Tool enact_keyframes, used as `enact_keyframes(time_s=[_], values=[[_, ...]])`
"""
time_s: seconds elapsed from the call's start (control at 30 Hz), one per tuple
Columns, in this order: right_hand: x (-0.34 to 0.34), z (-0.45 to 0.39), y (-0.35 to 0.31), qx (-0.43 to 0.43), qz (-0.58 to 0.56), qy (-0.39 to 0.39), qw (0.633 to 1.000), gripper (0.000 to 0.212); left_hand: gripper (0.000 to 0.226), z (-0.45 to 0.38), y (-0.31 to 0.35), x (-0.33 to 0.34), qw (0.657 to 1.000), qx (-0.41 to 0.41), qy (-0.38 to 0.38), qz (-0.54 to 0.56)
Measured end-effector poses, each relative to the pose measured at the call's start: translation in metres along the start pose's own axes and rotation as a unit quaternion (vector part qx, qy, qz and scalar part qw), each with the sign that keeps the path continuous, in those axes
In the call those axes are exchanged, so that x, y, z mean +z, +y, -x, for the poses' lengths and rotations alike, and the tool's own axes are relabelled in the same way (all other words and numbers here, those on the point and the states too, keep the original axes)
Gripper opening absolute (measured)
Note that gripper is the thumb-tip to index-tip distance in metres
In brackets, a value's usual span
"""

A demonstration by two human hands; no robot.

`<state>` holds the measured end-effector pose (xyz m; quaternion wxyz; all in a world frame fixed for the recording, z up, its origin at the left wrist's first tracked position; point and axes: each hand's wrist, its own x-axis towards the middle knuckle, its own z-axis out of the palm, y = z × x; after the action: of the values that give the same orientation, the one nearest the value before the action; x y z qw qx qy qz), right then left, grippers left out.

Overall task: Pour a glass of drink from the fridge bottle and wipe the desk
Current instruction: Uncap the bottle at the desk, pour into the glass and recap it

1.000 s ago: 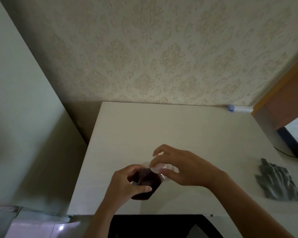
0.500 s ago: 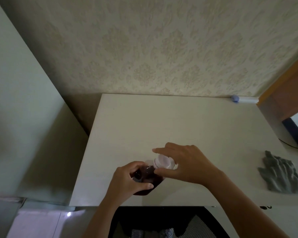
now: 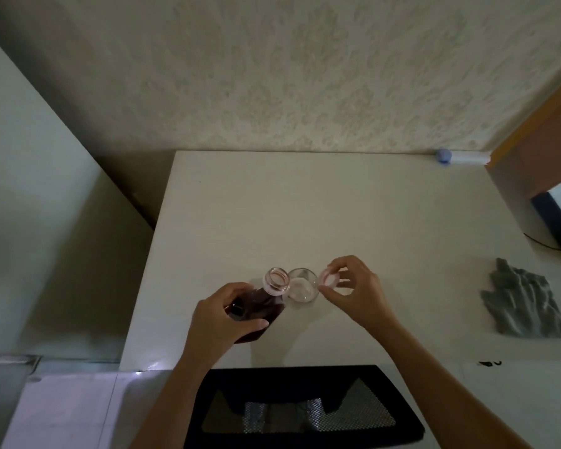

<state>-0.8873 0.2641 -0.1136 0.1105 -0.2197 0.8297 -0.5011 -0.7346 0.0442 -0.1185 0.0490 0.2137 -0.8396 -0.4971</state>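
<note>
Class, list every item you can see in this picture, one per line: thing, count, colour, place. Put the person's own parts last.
desk: one, off-white, against the patterned wall
bottle: one, clear with dark red drink, uncapped, near front edge of desk
glass: one, clear, looks empty, just right of bottle mouth
cap: one, pale pink, right of glass
cloth: one, grey, crumpled, desk's right side
tube-like item: one, white with blue end, back right of desk
chair: one, black mesh, below desk front
left hand: grips bottle
right hand: pinches cap

Clear glossy bottle (image 3: 256, 303) and glass (image 3: 302, 285); smooth matt pale desk (image 3: 305, 205); crumpled grey cloth (image 3: 522, 306); textured patterned wallpaper (image 3: 305, 76); black mesh chair back (image 3: 305, 413)
</note>
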Motion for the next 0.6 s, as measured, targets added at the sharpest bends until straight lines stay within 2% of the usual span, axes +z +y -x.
enact_keyframes(time_s=[0.13, 0.23, 0.47, 0.6], values=[[0.011, 0.012, 0.058, 0.149, 0.004, 0.020, 0.989, 0.042, 0.063, -0.004, -0.005, 0.007, 0.999, -0.027, 0.014, 0.011], [0.018, 0.018, 0.087, 0.214, -0.009, 0.005, 0.977, 0.052, 0.067, -0.005, -0.005, 0.011, 0.998, -0.053, 0.025, 0.030], [0.020, 0.022, 0.114, 0.206, 0.132, -0.028, 0.969, 0.062, 0.068, -0.003, -0.010, 0.013, 0.996, -0.078, 0.034, 0.018], [0.016, 0.021, 0.112, 0.169, 0.237, -0.081, 0.953, 0.063, 0.068, -0.002, -0.013, 0.014, 0.995, -0.089, 0.050, 0.017]])
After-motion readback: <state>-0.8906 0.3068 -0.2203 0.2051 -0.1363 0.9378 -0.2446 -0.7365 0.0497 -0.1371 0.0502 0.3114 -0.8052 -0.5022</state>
